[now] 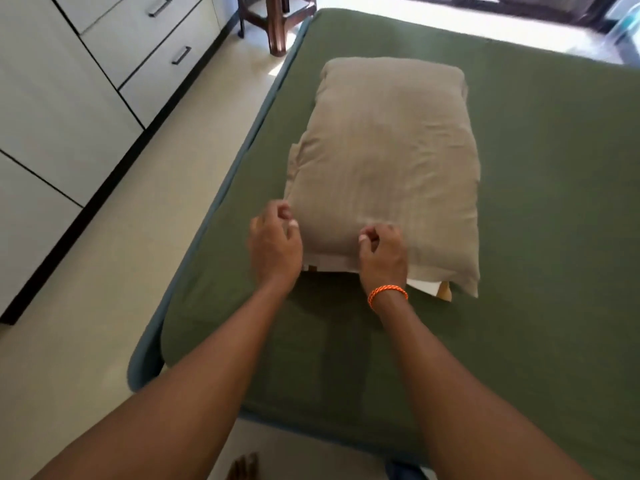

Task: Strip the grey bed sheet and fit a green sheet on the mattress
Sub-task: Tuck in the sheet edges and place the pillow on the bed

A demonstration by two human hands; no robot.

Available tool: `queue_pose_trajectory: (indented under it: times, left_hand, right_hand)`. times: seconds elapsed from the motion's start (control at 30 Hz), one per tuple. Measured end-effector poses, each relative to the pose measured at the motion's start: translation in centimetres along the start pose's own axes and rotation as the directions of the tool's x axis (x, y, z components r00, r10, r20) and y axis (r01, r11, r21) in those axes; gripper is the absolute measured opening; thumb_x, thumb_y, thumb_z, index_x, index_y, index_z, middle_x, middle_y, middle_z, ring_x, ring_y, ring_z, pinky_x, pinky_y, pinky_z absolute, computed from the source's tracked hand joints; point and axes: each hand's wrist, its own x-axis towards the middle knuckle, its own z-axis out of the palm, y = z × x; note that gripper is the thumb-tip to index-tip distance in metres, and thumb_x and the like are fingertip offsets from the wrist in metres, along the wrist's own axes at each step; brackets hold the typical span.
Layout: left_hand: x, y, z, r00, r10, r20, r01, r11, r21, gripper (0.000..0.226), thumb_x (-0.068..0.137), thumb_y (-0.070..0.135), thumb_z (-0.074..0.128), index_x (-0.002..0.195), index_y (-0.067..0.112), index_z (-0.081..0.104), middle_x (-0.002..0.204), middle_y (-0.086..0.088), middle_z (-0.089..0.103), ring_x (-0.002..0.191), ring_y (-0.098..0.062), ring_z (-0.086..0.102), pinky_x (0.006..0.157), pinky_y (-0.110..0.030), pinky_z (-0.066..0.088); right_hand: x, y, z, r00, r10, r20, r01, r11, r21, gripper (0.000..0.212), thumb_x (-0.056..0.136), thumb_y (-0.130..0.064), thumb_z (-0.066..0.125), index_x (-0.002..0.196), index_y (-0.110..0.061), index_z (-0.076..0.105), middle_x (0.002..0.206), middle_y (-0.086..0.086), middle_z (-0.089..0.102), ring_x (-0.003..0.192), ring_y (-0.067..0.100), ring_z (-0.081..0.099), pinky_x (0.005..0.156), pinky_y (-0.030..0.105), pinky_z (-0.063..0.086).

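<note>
Pillow being set on the fitted green sheet; both of your hands are working at its near end.

You are reaching both arms up from the bottom of the frame. The pillow (384, 168) is lying mid-frame with its long axis running away from you, directly ahead of both hands. Your left hand (275, 242) is sitting at its near-left corner, fingers loosely curled, holding nothing I can confirm. Your right hand (382, 252) is pinching the pillowcase at the near edge. The green sheet (554, 237) is covering the mattress (145, 362); its blue side is showing at lower left.
</note>
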Motion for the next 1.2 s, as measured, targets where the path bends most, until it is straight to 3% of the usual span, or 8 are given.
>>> queue_pose_trajectory:
  times: [0.17,0.33,0.43,0.53,0.67,0.77,1.0,1.2]
  left_hand:
    - [7.1,4.7,7.0,0.996,-0.087,-0.012,0.087,0.996,0.004,0.046,0.103,0.042,0.055,0.142,0.020,0.046,0.143,-0.001,0.057,0.134,-0.023,0.047,0.108,-0.040,0.040]
    - [11.1,9.5,13.9,0.974,-0.211,-0.089,0.227,0.933,0.278,0.067,0.099,0.055,0.057,0.149,0.014,0.043,0.156,-0.014,0.047,0.144,-0.035,0.042,0.115,-0.051,0.034]
    - [13.5,11.8,15.7,0.882,-0.434,-0.183,0.471,0.828,0.305,0.087,0.094,0.074,0.051,0.151,0.009,0.042,0.158,-0.018,0.044,0.146,-0.037,0.041,0.117,-0.054,0.029]
    - [15.0,13.0,16.0,0.820,-0.558,-0.129,0.570,0.776,0.270,0.093,0.087,0.083,0.051,0.138,0.006,0.057,0.144,-0.020,0.059,0.134,-0.040,0.055,0.112,-0.053,0.036]
    - [14.8,15.3,16.7,0.872,-0.462,-0.162,0.490,0.818,0.303,0.065,0.091,0.065,0.066,0.119,0.006,0.068,0.127,-0.022,0.068,0.118,-0.043,0.064,0.092,-0.047,0.050]
    - [13.5,17.5,16.8,0.907,-0.349,-0.236,0.411,0.856,0.314,0.043,0.097,0.049,0.067,0.097,0.007,0.070,0.109,-0.020,0.074,0.102,-0.042,0.068,0.075,-0.042,0.044]
    - [7.0,23.8,17.7,0.920,-0.254,-0.298,0.320,0.926,0.202,0.039,0.098,0.038,0.070,0.074,0.010,0.058,0.088,-0.019,0.071,0.081,-0.040,0.061,0.067,-0.041,0.038]
    - [-4.2,28.2,20.5,0.924,-0.274,-0.268,0.311,0.945,0.103,0.037,0.098,0.040,0.071,0.079,0.009,0.065,0.092,-0.019,0.072,0.085,-0.038,0.061,0.071,-0.039,0.037]
  right_hand:
    - [11.2,1.8,-3.3,0.964,-0.005,-0.264,-0.045,0.982,-0.184,0.019,0.092,-0.034,0.069,0.107,-0.025,0.063,0.121,0.001,0.055,0.116,0.024,0.049,0.094,0.045,0.042]
    - [20.8,5.1,-6.8,0.891,0.189,-0.413,-0.276,0.948,-0.162,0.050,0.085,-0.049,0.074,0.123,-0.024,0.055,0.143,0.000,0.047,0.127,0.024,0.049,0.098,0.048,0.043]
    - [24.4,6.4,-7.6,0.889,0.374,-0.265,-0.404,0.912,-0.066,0.088,0.083,-0.049,0.075,0.154,-0.019,0.033,0.159,0.007,0.038,0.141,0.029,0.043,0.105,0.054,0.036]
    - [26.3,7.4,-7.5,0.881,0.469,-0.062,-0.469,0.883,0.017,0.094,0.088,-0.036,0.069,0.161,-0.011,0.017,0.154,0.016,0.046,0.140,0.036,0.045,0.110,0.055,0.037]
    - [28.0,9.8,-9.0,0.785,0.616,0.060,-0.619,0.777,0.118,0.050,0.087,-0.035,0.066,0.126,-0.006,0.055,0.124,0.020,0.065,0.119,0.040,0.059,0.092,0.043,0.047]
    - [27.8,10.5,-10.6,0.838,0.529,0.131,-0.545,0.818,0.186,0.016,0.088,-0.027,0.063,0.089,-0.011,0.064,0.093,0.015,0.067,0.097,0.040,0.064,0.072,0.035,0.043]
    - [25.7,13.1,-17.4,0.928,0.364,-0.076,-0.342,0.916,0.210,0.030,0.085,-0.024,0.061,0.064,-0.017,0.040,0.077,0.018,0.065,0.076,0.040,0.055,0.062,0.036,0.036]
    - [21.1,19.7,-26.1,0.940,0.311,-0.137,-0.293,0.946,0.139,0.021,0.086,-0.027,0.063,0.073,-0.013,0.055,0.078,0.021,0.065,0.079,0.044,0.058,0.063,0.035,0.034]
